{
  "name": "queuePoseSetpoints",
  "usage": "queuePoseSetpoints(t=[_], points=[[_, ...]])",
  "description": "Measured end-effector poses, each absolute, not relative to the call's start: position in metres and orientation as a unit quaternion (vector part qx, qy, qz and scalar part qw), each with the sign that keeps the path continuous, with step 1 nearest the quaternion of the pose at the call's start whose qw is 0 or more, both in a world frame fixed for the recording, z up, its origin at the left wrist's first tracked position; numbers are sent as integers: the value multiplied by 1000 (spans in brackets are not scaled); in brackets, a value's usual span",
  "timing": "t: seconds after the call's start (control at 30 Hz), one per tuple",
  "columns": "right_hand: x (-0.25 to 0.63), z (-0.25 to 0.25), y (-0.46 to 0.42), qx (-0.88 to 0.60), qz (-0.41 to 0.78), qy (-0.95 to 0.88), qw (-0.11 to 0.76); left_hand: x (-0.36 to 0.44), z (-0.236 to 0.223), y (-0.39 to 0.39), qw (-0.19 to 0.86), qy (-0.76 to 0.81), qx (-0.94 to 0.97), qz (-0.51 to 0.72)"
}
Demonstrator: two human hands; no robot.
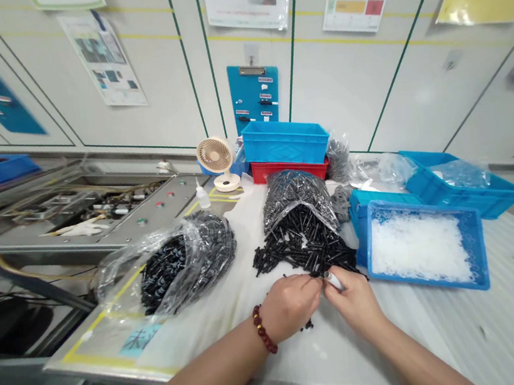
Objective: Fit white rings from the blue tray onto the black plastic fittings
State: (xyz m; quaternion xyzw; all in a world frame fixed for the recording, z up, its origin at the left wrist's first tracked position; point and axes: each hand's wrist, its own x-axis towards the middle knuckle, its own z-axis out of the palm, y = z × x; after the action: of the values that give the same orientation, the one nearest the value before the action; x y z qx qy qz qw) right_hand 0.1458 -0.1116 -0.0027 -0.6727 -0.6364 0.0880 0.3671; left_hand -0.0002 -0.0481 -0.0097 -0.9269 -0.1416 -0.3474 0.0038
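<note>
My left hand (290, 307), with a beaded bracelet at the wrist, is closed in a pinch. What its fingertips hold is too small and covered to make out. Close beside it, my right hand (355, 303) is wrapped round a white cylindrical tool (334, 281) with a metallic-looking end turned toward the left fingertips. Just beyond both hands, a heap of slim black plastic parts (302, 251) spills from a clear plastic bag (298, 190). A few more black parts lie under my left hand, partly hidden by it.
Left stands another bag of black parts (190, 258). To the right, a blue tray (482, 251) of small white translucent pieces (419, 250) leans on a teal bin (358, 210). Behind are a fan (215, 155), a dropper bottle (203, 197) and a blue bin (285, 140) stacked on a red one (264, 172).
</note>
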Motion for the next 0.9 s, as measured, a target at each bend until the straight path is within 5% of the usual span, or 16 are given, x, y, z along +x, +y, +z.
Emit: queuePoseSetpoints(t=[0.3, 0.57, 0.9], points=[[156, 6, -114, -677, 154, -570, 440, -6, -3, -47, -86, -133, -904, -397], [203, 38, -113, -521, 221, -188, 803, -10, 1, -42, -183, -97, -922, -326], [221, 44, -115, -475, 247, -115, 837, -10, -3, -39, -237, -100, -936, -240]])
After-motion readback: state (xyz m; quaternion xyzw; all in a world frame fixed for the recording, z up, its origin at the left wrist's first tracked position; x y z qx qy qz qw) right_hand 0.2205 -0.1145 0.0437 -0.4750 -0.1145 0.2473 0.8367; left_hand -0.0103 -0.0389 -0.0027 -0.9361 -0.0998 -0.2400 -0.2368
